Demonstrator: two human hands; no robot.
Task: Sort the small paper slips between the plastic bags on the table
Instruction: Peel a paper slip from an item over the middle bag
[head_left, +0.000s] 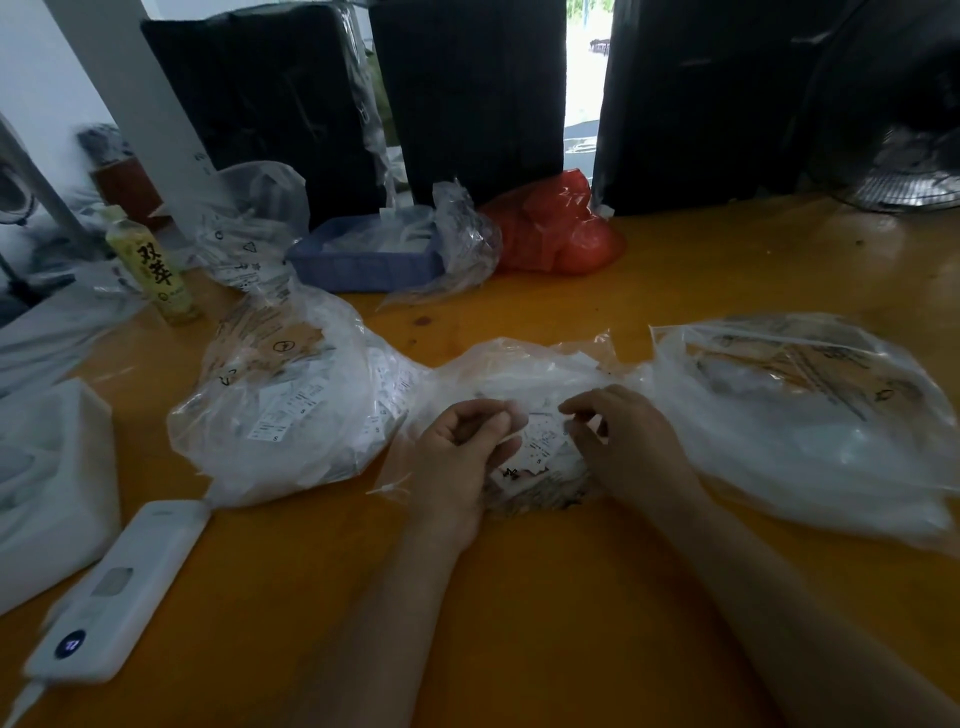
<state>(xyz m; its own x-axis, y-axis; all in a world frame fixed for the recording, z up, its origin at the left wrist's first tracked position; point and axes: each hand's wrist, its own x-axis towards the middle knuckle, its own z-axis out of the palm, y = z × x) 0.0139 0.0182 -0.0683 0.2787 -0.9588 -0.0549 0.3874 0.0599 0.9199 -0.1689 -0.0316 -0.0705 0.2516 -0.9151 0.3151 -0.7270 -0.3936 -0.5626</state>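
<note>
- Forearms fill the near edge of the orange table (519, 597), both reaching to the middle bag (524, 374), which lies open between a left bag (291, 395) and a right bag (810, 410).
- Left hand (462, 457) has its fingers curled and thumb and forefinger pressed together; it seems to pinch one small slip, but blur there hides the paper, so I cannot tell for sure.
- Right hand (618, 441) is curled over the pile of slips (540, 452) in the middle bag, fingertips on a printed slip; it looks like a pinch, though whether it has lifted anything is unclear.
- Risk: thin slips cling together, so two could come up as one and go into the wrong bag. Separating them with the thumb before moving would guard against that.
- Risk: the plastic of the middle bag is loose and crumpled around the pile; a finger could catch the film and drag the whole heap, spilling slips onto the table.
- Risk: the left bag stands just beside the middle one, mouths near each other, so a dropped slip could slide into the wrong opening unnoticed.
- Risk: print on the slips is small and the light is dim, so a misread size is likely if the sorting is hurried.
- White power bank (114, 587) lies near the left elbow with its cable at the edge; a sweeping forearm could knock it.
</note>
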